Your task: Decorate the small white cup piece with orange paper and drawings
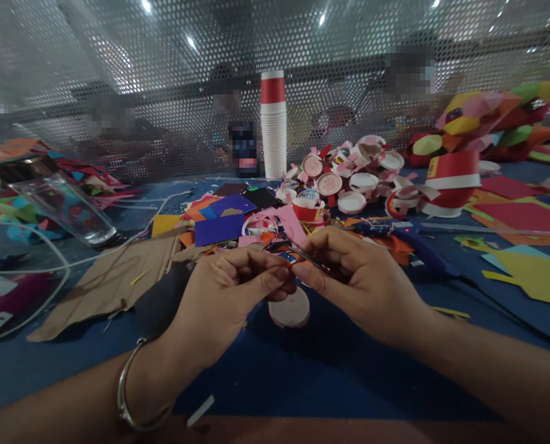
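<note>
A small orange-red piece (291,266), mostly hidden by fingertips, sits between the two hands, just above the blue table (303,382). The left hand (240,283) pinches it, thumb and forefinger pressed together, the other fingers curled in. The right hand (365,280) grips a slim dark tool (312,256) between thumb and bent fingers, its tip pointing towards the left fingertips; whether the right thumb also touches the piece I cannot tell. Directly below the hands, a round white disc (290,309) lies on the table.

Beyond the fingers are loose coloured papers (219,229), and behind them on the right a heap of cut cup bottoms (328,184), many with pink or red strips at their edges. A blue glue gun (425,246) lies just beyond the right hand. Near the heap, a red and white cup (453,185) has its red part uppermost; its inside is out of sight. At the back, a tall stack of paper cups (274,142) stands nested, rims down. To the left, coloured paper shows through a clear glass bottle (71,206) with a metallic cap, near a flat piece of cardboard (103,287)
</note>
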Action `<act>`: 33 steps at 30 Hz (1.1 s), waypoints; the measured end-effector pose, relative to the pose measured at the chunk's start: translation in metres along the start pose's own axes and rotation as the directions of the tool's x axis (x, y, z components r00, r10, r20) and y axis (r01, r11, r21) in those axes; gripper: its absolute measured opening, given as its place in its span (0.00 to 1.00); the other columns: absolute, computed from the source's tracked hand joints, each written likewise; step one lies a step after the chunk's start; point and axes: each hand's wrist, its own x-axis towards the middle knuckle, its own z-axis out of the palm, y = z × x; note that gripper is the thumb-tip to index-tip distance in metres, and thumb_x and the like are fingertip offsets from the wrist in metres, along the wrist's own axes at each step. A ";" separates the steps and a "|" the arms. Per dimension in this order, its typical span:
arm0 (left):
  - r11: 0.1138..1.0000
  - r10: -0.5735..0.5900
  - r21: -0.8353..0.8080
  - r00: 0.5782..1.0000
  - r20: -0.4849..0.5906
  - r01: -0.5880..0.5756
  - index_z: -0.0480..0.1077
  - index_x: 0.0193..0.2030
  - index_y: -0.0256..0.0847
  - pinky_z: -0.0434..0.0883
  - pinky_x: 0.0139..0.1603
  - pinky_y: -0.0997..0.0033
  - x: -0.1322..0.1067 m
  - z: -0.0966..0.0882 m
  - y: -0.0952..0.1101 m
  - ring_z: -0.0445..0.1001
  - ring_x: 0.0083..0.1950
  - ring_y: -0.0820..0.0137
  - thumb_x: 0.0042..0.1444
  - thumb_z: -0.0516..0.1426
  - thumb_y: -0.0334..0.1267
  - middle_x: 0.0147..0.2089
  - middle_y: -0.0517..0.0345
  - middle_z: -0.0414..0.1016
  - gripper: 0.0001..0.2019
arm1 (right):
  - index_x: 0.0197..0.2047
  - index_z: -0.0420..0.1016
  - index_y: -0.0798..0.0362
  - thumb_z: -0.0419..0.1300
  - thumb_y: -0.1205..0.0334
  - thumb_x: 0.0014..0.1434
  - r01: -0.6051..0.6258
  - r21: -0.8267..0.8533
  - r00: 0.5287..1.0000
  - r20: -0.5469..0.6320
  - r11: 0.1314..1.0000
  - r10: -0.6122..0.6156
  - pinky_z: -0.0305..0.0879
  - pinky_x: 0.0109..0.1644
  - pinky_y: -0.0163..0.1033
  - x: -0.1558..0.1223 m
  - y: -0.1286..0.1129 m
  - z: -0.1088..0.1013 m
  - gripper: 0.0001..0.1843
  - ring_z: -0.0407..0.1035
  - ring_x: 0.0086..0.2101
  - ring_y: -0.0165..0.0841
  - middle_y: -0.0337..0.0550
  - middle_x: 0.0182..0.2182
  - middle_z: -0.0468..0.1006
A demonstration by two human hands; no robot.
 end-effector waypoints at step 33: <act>0.237 0.717 0.704 0.610 0.338 -0.669 0.81 0.44 0.51 0.67 0.59 0.59 -0.005 -0.011 0.008 0.76 0.52 0.61 0.62 0.63 0.28 0.50 0.57 0.84 0.11 | 0.34 0.74 0.52 0.72 0.44 0.57 -0.304 0.423 0.952 0.175 0.853 0.253 0.42 0.21 0.34 0.001 -0.004 0.002 0.21 0.45 0.20 0.23 0.28 0.20 0.57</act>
